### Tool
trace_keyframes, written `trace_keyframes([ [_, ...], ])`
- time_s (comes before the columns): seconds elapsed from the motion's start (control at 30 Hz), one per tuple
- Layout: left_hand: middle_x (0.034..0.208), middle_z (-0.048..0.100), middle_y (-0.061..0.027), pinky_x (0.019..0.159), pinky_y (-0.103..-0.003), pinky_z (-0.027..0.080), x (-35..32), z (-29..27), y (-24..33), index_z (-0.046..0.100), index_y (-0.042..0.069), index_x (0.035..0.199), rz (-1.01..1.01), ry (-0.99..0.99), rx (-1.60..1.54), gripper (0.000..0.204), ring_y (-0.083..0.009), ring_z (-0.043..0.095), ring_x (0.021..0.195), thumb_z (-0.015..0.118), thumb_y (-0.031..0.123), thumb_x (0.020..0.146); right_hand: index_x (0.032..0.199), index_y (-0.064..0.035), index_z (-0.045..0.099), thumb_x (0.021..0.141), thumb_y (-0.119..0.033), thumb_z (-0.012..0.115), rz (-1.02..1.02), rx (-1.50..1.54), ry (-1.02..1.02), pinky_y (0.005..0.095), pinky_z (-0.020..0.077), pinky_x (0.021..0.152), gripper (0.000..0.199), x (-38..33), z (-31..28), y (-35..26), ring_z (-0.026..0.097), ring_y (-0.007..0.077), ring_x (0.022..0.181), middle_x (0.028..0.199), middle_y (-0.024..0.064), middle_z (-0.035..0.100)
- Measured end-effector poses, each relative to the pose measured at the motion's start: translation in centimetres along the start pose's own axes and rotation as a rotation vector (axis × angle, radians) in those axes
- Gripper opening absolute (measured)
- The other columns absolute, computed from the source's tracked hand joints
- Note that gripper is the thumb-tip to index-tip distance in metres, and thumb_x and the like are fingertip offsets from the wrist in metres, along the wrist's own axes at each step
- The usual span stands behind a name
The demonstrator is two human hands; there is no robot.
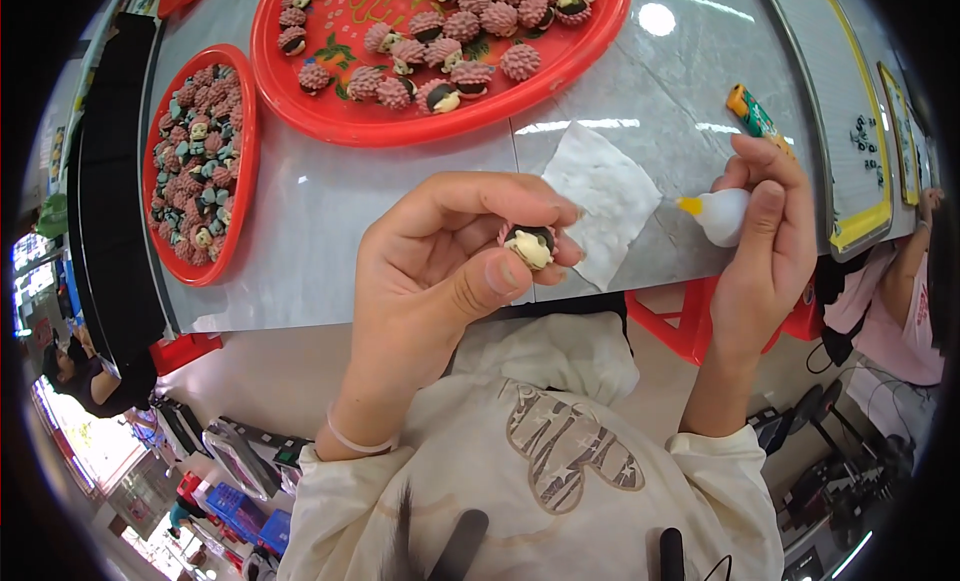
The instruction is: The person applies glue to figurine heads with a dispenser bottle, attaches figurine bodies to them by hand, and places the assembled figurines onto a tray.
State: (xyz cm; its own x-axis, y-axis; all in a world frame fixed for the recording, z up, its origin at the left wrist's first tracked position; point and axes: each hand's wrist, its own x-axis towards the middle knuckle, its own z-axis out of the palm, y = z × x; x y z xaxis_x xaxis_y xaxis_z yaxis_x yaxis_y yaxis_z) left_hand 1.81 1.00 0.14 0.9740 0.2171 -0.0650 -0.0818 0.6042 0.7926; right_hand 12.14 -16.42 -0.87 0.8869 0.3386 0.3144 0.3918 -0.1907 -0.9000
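Between the thumb and fingers of my left hand (440,266) is a small figurine (528,245) with a cream face, a dark band and pink edges. My right hand (765,231) grips a white squeeze bottle (724,217), its yellow nozzle pointing left toward the figurine but apart from it. A crumpled white tissue (603,203) lies on the table between my hands. Beyond them, a large red tray (390,129) holds several similar pink, dark and cream pieces. Just past my right fingers lies a green and orange tube or packet (757,116), partly hidden.
The grey table (290,296) ends just in front of my body. A smaller red tray (250,171), full of pink and grey-green pieces, stands at left. At right is a yellow-edged board (850,131) with small dark pieces. Red stools (680,316) stand under the edge; other people are at both sides.
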Motion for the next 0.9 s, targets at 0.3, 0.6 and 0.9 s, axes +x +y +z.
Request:
trace_keyframes([
  [0.3, 0.088, 0.051, -0.0148, 0.060, -0.022, 0.047, -0.5, 1.3, -1.2, 0.047, 0.002, 0.090, -0.111, 0.049, 0.048, 0.033, -0.0185, 0.057, 0.073, 0.063, 0.025, 0.073, 0.098, 0.0031, 0.044, 0.079, -0.050, 0.042, 0.490, 0.460, -0.166, 0.0146, 0.0231, 0.035, 0.057, -0.6, -2.0, -0.4, 0.039, 0.0038, 0.048, 0.079, 0.0056, 0.047],
  [0.6, 0.089, 0.053, -0.0158, 0.061, -0.023, 0.048, -0.3, 1.5, -1.5, 0.047, 0.001, 0.091, -0.156, 0.043, 0.024, 0.036, -0.0191, 0.057, 0.075, 0.065, 0.025, 0.070, 0.095, 0.0051, 0.045, 0.067, -0.040, 0.066, 0.449, 0.431, -0.238, 0.0183, 0.0378, 0.043, 0.057, -0.3, -4.0, -2.6, 0.050, 0.0101, 0.055, 0.076, 0.0126, 0.054],
  [0.9, 0.089, 0.052, -0.0175, 0.059, -0.022, 0.049, -0.4, 2.0, -1.9, 0.048, -0.001, 0.092, -0.133, 0.042, 0.030, 0.037, -0.0195, 0.057, 0.073, 0.066, 0.022, 0.069, 0.096, 0.0001, 0.045, 0.073, -0.040, 0.057, -0.007, 0.075, -0.312, 0.0223, 0.0397, 0.070, 0.048, 0.1, -4.8, -3.5, 0.044, 0.0156, 0.082, 0.088, 0.0137, 0.047],
])
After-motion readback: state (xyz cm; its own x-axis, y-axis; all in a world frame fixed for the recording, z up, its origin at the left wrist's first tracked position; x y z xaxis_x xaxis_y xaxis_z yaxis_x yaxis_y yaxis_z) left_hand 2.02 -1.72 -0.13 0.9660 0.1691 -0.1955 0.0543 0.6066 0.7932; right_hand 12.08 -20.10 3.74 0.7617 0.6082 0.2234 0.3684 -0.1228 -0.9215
